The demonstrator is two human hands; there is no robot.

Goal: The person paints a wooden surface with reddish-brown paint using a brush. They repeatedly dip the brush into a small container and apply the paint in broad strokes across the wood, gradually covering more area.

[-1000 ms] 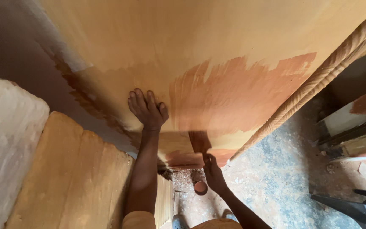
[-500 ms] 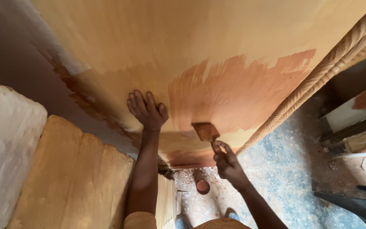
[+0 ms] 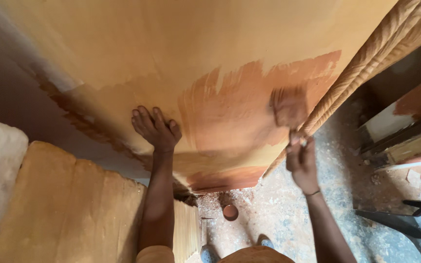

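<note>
A large wooden panel (image 3: 181,53) leans upright in front of me, pale orange with a reddish-brown painted patch across its lower right. My left hand (image 3: 156,128) lies flat on the panel, fingers spread, left of the patch. My right hand (image 3: 302,160) grips a paintbrush (image 3: 288,108), its blurred bristles pressed on the painted patch near the panel's carved rope-shaped edge (image 3: 366,63).
A small round paint pot (image 3: 230,212) sits on the dusty floor below the panel. Ribbed pale wooden pieces (image 3: 69,209) lie at the lower left. Painted boards (image 3: 410,126) and a dark metal frame (image 3: 405,219) stand at the right.
My right hand has come up from the pot on the floor with the brush and moved right across the panel. The painted patch has spread. The left hand stays put.
</note>
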